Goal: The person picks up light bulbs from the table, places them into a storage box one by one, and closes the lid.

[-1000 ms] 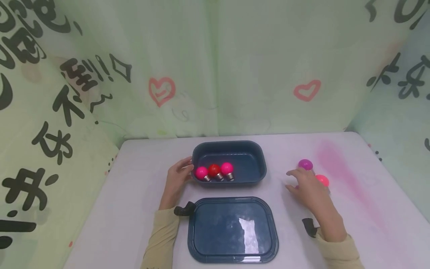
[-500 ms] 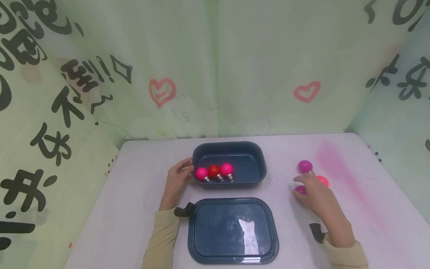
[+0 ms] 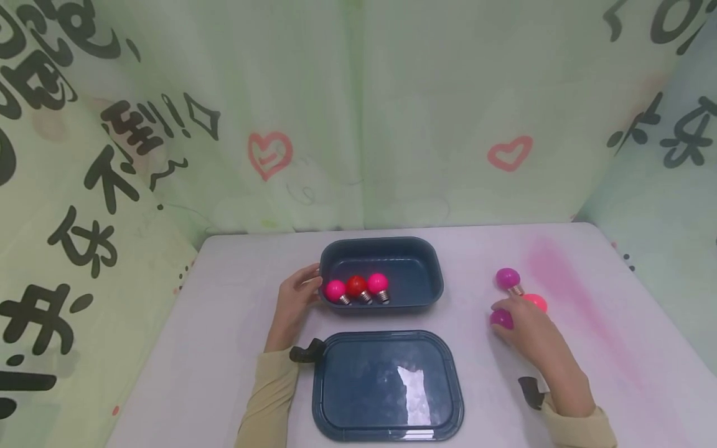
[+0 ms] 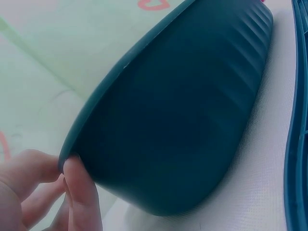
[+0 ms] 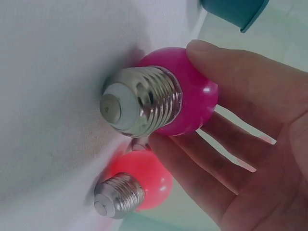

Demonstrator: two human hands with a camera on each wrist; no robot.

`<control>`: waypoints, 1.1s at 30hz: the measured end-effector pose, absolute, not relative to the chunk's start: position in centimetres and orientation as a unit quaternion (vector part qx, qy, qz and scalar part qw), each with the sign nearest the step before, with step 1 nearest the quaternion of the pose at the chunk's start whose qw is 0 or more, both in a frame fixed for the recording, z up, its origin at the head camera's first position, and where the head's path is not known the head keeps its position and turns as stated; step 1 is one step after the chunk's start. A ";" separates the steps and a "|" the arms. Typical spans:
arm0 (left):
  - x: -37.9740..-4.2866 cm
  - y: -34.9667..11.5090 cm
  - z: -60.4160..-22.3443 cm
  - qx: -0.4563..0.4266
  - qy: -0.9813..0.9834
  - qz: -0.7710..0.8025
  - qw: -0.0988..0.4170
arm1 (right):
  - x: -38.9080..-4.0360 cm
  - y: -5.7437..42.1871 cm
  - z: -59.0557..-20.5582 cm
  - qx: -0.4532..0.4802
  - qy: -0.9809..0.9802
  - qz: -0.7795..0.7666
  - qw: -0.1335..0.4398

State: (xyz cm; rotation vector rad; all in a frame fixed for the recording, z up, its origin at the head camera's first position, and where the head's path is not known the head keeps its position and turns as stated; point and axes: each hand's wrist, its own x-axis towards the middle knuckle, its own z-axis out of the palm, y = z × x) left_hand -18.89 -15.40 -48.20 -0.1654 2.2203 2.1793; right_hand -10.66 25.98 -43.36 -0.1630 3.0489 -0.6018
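Nearest on the white table (image 3: 190,367) lies the dark blue lid (image 3: 364,389), flat, and it stays in its place. To the right of it, the right hand (image 3: 525,330) has the near purple bulb (image 3: 501,320) between its thumb and its fingers. One second ago this hand is a little more forward and to the left, its fingers spread apart and covering most of this bulb; half a second ago a gap remains between fingertips and bulb, and now the gap is closed. In the right wrist view the thumb and fingers lie against the purple globe, with the metal base toward the camera; I cannot tell whether the bulb is already off the table. Just beside the hand lies the coral bulb (image 3: 538,302), partly hidden by it. The left hand (image 3: 294,302) pinches the left end of the blue container (image 3: 417,274), thumb outside at the rim, the same as before. Inside, along the near wall, rest two pink bulbs (image 3: 335,290) with a red bulb (image 3: 356,285) between them, unchanged. Farther, the far purple bulb (image 3: 508,277) lies on the table, and behind everything hangs the pale green curtain (image 3: 426,112).
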 end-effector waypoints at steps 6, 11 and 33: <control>-18.7 -15.4 -47.7 -0.053 0.713 0.699 0.016 | -10.9 25.9 -43.3 -0.065 0.977 -0.201 0.005; -18.8 -15.4 -47.6 -0.055 0.707 0.705 0.019 | -11.0 25.3 -42.9 -0.069 0.977 -0.204 -0.004; -18.5 -15.8 -48.2 -0.054 0.707 0.705 0.016 | -11.9 21.6 -40.5 -0.061 0.970 -0.235 -0.030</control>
